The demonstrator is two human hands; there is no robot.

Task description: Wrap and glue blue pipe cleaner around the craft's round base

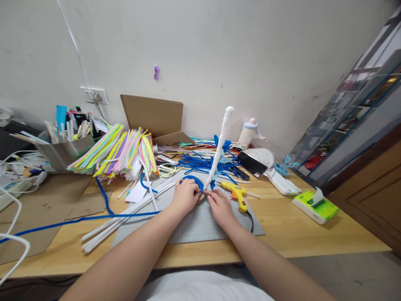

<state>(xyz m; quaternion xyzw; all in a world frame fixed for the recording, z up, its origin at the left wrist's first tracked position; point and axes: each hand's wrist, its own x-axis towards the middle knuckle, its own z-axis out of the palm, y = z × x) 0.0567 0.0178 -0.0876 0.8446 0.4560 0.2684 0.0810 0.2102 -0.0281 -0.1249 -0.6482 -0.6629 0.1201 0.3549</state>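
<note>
In the head view, your left hand (187, 195) is at the middle of the grey mat (188, 232), its fingers curled in and holding the edge of the blue coil (192, 179). Your right hand (219, 205) is just beside it, fingers close together near the foot of the white rod (223, 136); you cannot tell from here whether they grip anything. The coil lies between your hands, at the rod's foot. The rod stands tilted, its top leaning right, with blue flowers (226, 146) along its right side.

To the right of your right hand lies a yellow glue gun (238, 196). Farther right are a black phone (252, 164) and a green tissue pack (316, 205). Blue stems (200, 162) are heaped beyond your hands. To the left, white strips (125, 221) lie partly across the mat, a long blue strand (94, 218) crosses them, and coloured bundles (120, 152) sit farther back on the wooden table (307, 238).
</note>
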